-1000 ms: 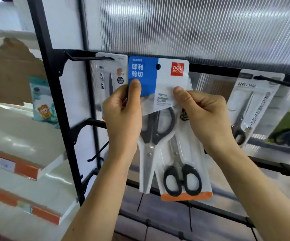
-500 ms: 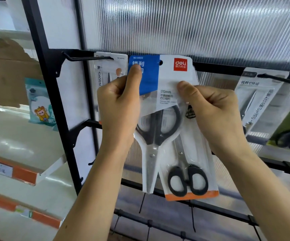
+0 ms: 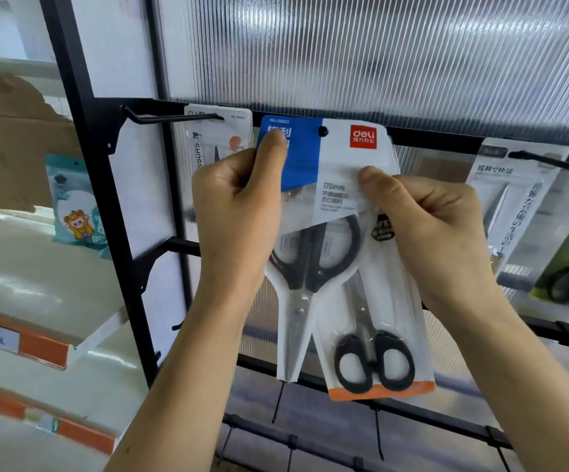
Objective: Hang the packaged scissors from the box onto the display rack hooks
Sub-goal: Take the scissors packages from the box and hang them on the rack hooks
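Note:
I hold a blue-and-white scissors pack (image 3: 330,158) up against the black rack bar (image 3: 429,134). Its hang hole (image 3: 323,131) looks dark, level with the bar; whether a hook passes through it I cannot tell. My left hand (image 3: 239,212) pinches the pack's blue left edge, thumb on the front. My right hand (image 3: 429,229) pinches its right side, thumb on the white label. A second pack with an orange bottom strip (image 3: 375,356) hangs upside down behind the first, under my right hand. The box is out of view.
A bare black hook (image 3: 174,117) juts out at upper left, with another scissors pack (image 3: 215,144) behind it. More packs (image 3: 521,212) hang at right on a hook (image 3: 555,161). Shelves with orange price strips (image 3: 38,345) stand at left. Lower rack bars (image 3: 344,447) run below.
Both hands have lifted the blue-and-white pack up to the top bar; its hole now sits level with the bar. My left thumb has slid higher on the blue part.

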Demonstrator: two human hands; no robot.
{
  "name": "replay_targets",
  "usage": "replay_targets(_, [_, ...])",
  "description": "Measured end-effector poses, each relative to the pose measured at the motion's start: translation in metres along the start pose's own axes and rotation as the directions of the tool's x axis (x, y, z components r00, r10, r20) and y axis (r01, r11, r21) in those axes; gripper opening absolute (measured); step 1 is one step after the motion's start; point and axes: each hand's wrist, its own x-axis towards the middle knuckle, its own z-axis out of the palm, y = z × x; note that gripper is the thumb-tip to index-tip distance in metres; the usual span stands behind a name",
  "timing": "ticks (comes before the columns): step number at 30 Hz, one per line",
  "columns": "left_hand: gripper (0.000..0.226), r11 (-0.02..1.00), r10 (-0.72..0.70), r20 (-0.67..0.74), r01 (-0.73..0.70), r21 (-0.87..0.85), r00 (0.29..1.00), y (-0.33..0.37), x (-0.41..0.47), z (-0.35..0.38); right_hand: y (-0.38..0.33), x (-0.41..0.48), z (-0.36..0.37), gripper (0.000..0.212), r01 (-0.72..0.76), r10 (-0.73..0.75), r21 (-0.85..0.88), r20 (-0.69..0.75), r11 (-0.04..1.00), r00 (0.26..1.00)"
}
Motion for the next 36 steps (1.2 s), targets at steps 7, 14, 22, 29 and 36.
replay_targets(7, [0.059, 0.999, 0.001, 0.013, -0.001, 0.054, 1.000, -0.008, 0.004, 0.002, 0.005, 0.006, -0.001, 0.056, -0.051, 0.051, -0.007, 0.008, 0.999, 0.999])
replay_targets(14, [0.057, 0.977, -0.003, 0.067, -0.012, 0.213, 0.998, -0.056, 0.031, 0.025, 0.047, 0.034, 0.000, 0.049, -0.240, 0.238, -0.044, -0.039, 0.970, 0.970])
replay_targets(22, [0.030, 0.875, -0.032, 0.128, -0.034, 0.483, 0.991, -0.108, 0.068, 0.060, 0.084, 0.081, -0.009, 0.055, -0.243, 0.224, -0.355, -0.096, 0.903, 0.970])
replay_targets(29, [0.036, 0.900, 0.102, 0.072, -0.123, 0.418, 0.992, -0.106, 0.032, 0.048, 0.088, 0.052, -0.042, 0.025, -0.137, 0.121, -0.486, -0.064, 0.863, 0.991])
replay_targets(36, [0.009, 0.976, -0.009, 0.311, -0.060, 0.211, 0.950, -0.070, -0.045, 0.048, 0.062, -0.007, -0.090, 0.024, -0.149, 0.115, -0.196, -0.175, 0.969, 0.978])
